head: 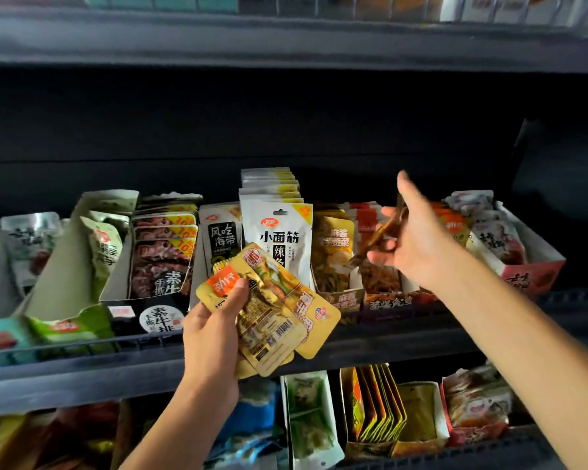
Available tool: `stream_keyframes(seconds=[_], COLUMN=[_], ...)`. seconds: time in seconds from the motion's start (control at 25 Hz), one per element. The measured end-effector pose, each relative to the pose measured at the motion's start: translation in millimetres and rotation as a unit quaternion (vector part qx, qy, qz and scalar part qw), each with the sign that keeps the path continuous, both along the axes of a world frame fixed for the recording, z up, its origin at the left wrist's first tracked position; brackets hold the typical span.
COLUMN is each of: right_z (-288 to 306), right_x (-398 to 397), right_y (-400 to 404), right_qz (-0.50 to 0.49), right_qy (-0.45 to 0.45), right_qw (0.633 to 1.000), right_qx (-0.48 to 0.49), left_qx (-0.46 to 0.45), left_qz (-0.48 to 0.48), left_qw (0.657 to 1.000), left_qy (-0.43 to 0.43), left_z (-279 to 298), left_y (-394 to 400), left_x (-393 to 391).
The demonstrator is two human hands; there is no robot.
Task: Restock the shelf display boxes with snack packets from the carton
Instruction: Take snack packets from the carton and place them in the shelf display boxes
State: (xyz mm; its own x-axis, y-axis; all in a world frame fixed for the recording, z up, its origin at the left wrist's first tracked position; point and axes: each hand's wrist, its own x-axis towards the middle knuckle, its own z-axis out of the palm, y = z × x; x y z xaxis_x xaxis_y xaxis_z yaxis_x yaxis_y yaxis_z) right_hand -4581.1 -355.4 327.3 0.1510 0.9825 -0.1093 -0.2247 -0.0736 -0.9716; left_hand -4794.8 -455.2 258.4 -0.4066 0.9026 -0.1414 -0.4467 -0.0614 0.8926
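Holding, left hand: the left hand [214, 329] grips a fanned stack of gold snack packets [275, 310] at their lower left corner, thumb pressed on the orange label of the front packet, the other fingers hidden behind the stack.
Gold packets, position: held in front of the middle shelf edge [82, 371], overlapping each other, one showing its barcode side, tilted down to the right.
Right hand: the right hand [411, 245] reaches over the shelf with a single brownish packet [382, 234] pinched between thumb and fingers; the index finger points up and back. The packet is motion-blurred, so its print cannot be read.
Right hand, place: above the orange and brown display boxes [384, 300] to the right of centre, not touching them.
Middle shelf, centre: a tall white packet row [275, 228] stands upright just behind the gold stack, with a dark seaweed packet [222, 239] beside it on the left.
Middle shelf, left: a black display box [157, 313] of dark red packets, then a green-and-white box [68, 290].
Middle shelf, right: a pink-and-white box [530, 273] of pale packets.
Lower shelf: more open boxes, one with yellow packets [379, 405] on edge.
Carton: not in view.
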Motion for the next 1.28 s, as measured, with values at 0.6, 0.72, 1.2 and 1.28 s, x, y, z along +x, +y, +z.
stream_keyframes(seconds=[0.6,0.72,1.2,1.28], right_z=[-15.2,-26.7,-34.8,-15.0], right_x=[-11.4,-21.5,-1.9,20.5], right_y=[40.2,40.7,-53.1,-30.1], right_qz=[-0.018,-0.041,0.057,-0.076], right_qy=[-0.575,-0.632,-0.204,-0.181], right_qw=[0.771,0.716,0.975,0.974], right_qx=[0.273,0.293,0.071,0.114], left_qx=[0.002,0.003,0.042,0.031], left_qz=[-0.053,-0.063,-0.053,-0.046], left_qw=[0.999,0.998,0.997,0.998], left_qy=[-0.004,-0.009,-0.035,-0.031], left_z=[-3.2,-4.2,-13.4,-13.9], left_y=[0.5,1.9,9.3,9.6], left_x=[8.5,10.2,22.6,18.8])
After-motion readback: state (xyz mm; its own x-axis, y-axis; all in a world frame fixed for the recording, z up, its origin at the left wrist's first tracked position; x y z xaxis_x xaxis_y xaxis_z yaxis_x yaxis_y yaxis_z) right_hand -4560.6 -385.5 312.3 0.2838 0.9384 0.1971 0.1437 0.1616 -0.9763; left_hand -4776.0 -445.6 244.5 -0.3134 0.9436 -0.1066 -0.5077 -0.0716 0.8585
